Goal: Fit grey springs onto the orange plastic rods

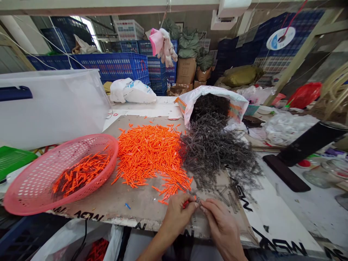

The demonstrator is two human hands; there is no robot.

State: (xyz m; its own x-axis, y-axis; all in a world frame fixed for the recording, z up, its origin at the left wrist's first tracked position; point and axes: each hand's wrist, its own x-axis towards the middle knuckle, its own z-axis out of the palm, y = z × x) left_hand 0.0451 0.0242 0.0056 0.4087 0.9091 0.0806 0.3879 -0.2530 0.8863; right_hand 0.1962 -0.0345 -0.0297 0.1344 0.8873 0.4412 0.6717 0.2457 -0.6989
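- Two bare hands are held low over a cardboard sheet (108, 203) laid on the white tabletop (285, 214), their fingertips brought close together near the front edge.
- In the left hand (181, 207), a reddish-orange piece (186, 204) is held by a narrow grip, partly covered by the fingers; its full shape cannot be told.
- In the right hand (221, 219), the grip is likewise drawn to a fine pinch, and a small dark coil spring (198, 199) appears to be held at the fingertips; whether the two parts are joined cannot be told.
- The orange plastic pieces (150, 152) are heaped at the middle of the cardboard; each is slim and rod-like, probably light, stiff and rather smooth, so it is best taken around its middle between thumb and forefinger.
- The heap of dark coil springs (217, 145) is spilled to the right from a white plastic sack (187, 103); very little weight is to be expected, with give along the length, and tangling is likely.
- A spring is best lifted singly by one end and pinched lightly, since the coils could be bent or sprung away by a hard squeeze.
- More orange pieces, mixed with something dark, are held in a pink perforated basket (32, 181) at the left, by whose thin rim it could be lifted.
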